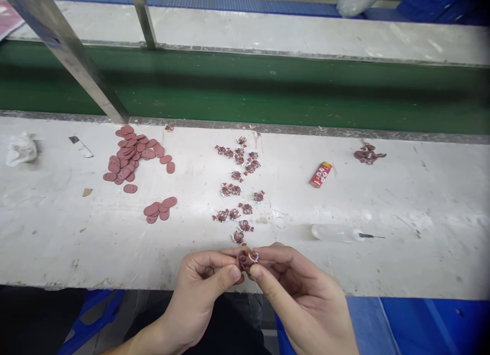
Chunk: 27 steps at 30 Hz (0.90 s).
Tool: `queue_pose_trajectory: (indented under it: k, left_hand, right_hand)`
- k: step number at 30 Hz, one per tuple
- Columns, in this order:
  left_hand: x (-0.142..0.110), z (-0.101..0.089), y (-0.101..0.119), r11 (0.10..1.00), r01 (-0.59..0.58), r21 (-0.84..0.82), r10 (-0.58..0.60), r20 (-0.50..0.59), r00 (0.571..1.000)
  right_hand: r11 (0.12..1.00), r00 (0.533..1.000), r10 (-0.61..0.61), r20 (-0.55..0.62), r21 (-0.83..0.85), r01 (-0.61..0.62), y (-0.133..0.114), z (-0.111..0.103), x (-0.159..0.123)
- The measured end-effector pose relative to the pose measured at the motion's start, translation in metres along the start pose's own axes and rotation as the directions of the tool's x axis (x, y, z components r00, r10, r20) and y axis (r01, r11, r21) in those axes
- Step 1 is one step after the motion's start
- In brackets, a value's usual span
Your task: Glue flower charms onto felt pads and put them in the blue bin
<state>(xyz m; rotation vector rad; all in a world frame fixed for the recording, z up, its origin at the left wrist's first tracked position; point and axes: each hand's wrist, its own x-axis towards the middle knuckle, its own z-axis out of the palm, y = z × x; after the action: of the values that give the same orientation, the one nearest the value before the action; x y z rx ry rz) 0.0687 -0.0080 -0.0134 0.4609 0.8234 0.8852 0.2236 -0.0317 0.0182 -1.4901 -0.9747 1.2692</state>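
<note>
Near the front edge of the white bench, my left hand [202,288] and my right hand [302,293] meet, fingertips pinched from both sides on a small dark-red figurine [247,260] with a light and yellowish trim. Its exact kind is too small to make out. Just beyond my fingers lie several similar small figurines [238,236] in a loose column running away from me. Left of them are a large heap of flat reddish oval pieces [128,153] and a smaller cluster of the same ovals [158,209].
A clear bottle with a thin needle tip [337,233] lies at right, a red packet [320,174] behind it. Further right sits a dark-red clump of parts [368,154]. Crumpled white tissue [22,149] is far left. A metal post [76,58] stands before a green conveyor belt [268,89].
</note>
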Motion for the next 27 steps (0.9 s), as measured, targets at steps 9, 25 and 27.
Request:
queue_pose_trajectory:
  k: [9, 25, 27]
  left_hand:
    - [0.001, 0.0, -0.003, 0.997, -0.044, 0.063, 0.048, -0.058, 0.997]
    - [0.051, -0.087, 0.104, -0.139, 0.012, 0.99, 0.462, 0.055, 0.885]
    - [0.058, -0.088, 0.108, -0.2, 0.048, 0.979, 0.412, 0.039, 0.91]
  right_hand:
    - [0.994, 0.996, -0.089, 0.013, 0.07, 0.088, -0.007, 0.005, 0.011]
    - [0.973, 0.885, 0.215, -0.412, 0.171, -0.156, 0.06, -0.081, -0.025]
    - [0.974, 0.86, 0.219, -0.46, 0.148, -0.169, 0.065, -0.095, -0.036]
